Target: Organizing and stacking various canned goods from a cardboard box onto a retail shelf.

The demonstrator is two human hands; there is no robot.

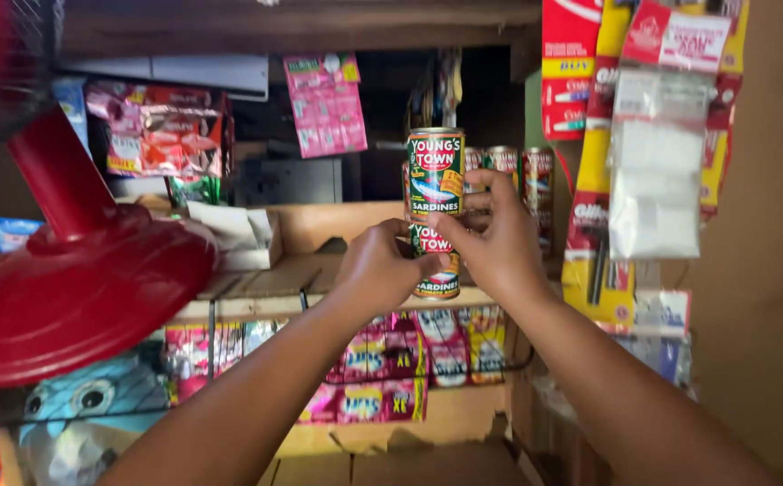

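Two green cans stand one on top of the other on a wooden shelf (265, 279), and both hands are on them. The top can (435, 173) is green with a picture of a fish and a yellow patch on it. It sits right on the bottom can (436, 270), which has the same colours. The bottom can stands near the front edge of the shelf. The left hand (375, 268) is curled against the left side of the bottom can, with its fingers bent around it. The right hand (497, 238) is on the right side of the stack, and its fingers reach up to touch the top can while its thumb presses near where the two cans meet. Just behind the stack, more cans (510, 166) with red and silver labels stand in a row. Under the shelf, pink and yellow packets (409, 360) hang in strips. To the right, clear plastic bags (657, 171) and red and yellow cards hang down. On the far left there is a big red fan base (76, 288), very near the camera. A pink packet (326, 103) hangs up above the shelf.
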